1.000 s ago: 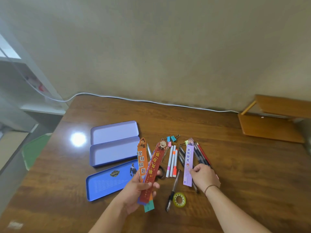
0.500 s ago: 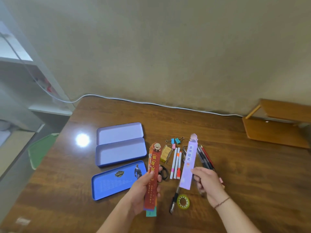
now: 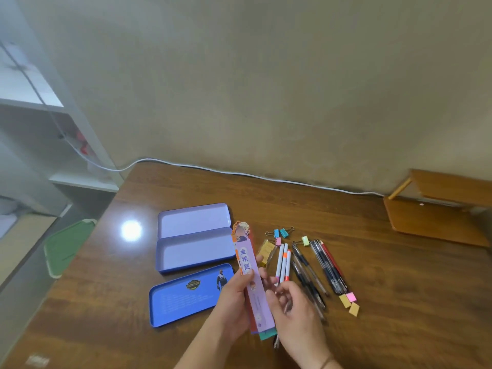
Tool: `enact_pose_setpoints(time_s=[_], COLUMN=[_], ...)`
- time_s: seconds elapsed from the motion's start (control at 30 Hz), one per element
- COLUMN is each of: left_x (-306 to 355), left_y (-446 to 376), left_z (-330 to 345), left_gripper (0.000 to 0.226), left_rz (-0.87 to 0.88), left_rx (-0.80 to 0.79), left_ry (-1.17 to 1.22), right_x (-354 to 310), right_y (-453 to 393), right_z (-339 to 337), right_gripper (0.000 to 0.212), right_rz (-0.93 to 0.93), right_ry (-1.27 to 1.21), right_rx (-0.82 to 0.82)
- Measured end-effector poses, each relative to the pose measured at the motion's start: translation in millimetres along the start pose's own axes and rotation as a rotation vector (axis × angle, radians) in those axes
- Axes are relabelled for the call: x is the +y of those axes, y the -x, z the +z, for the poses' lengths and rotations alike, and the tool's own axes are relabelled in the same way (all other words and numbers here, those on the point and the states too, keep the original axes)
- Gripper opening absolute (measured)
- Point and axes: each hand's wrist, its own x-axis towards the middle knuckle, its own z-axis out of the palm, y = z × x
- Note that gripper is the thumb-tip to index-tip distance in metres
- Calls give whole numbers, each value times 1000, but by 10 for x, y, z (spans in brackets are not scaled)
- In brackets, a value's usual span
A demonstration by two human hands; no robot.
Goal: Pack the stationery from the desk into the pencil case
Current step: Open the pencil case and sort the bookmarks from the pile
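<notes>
My left hand [image 3: 234,302] grips a stack of long bookmarks [image 3: 253,280], a lilac one on top with orange, red and green edges showing under it. My right hand [image 3: 295,312] is beside the stack's right edge, fingers loosely curled and touching it. The open lilac pencil case [image 3: 195,250] lies left of the stack, both halves bare. A blue inner tray [image 3: 183,296] rests in front of it. On the desk to the right lie white highlighters [image 3: 282,259], black and red pens [image 3: 326,262], binder clips [image 3: 281,232], a yellow eraser [image 3: 267,250] and sticky tabs [image 3: 349,302].
The brown wooden desk [image 3: 399,288] meets a beige wall, with a white cable [image 3: 239,173] along its back edge. A wooden stand [image 3: 439,214] sits at the far right. A green chair [image 3: 66,246] and white shelving [image 3: 40,115] are off the desk's left side.
My right hand carried the lilac bookmark leftward and laid it on top of the stack in my left hand. The camera view shifted right, and my right hand now covers the tape roll.
</notes>
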Motion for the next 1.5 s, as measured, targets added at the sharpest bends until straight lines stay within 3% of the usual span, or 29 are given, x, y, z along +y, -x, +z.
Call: enact_pose_setpoints(time_s=[0.13,0.27,0.4,0.5,0.67,0.77,0.93,1.0,1.1,1.23,1.3,1.5], left_x=[149,579,1152,1318,1218,1274,1507,1570,1625,1633,1629,1576], left_y=[3,39,64,140,213,219,271,275,266,233,223,146], left_z=[281,417,381,314,171,13,-276,-368,-483,-678,-784,-1019], left_gripper=[42,36,30,17,41,38,10,8,8,32,39,28], left_rz=[121,281,557,640,630,643,683,708,717,626,577,627], left_rx=[-53,-51,19,43,65,104,160,158,184,206,205,308], left_ry=[89,5,102,91,208,308,397,430,450,406,479,557], right_x=[-296,-507,-627,-753,-970,-985,-841,-859,-963,-1117,-1128,-1144], right_y=[-27,-50,13,74,41,-1,-24,-61,-118,-202,-262,-480], right_z=[82,7,-15,74,291,395,512,580,673,707,756,925], right_gripper=[26,23,28,23,25,29,33,25,18,19,19,17], right_rz=[223,141,102,86,110,14,-578,-634,-709,-803,-822,-850], right_ry=[-580,-664,-690,-784,-848,-729,-91,32,211,368,418,510], right_rx=[-173,-221,-301,-248,68,155,28,-42,-9,54,7,-40])
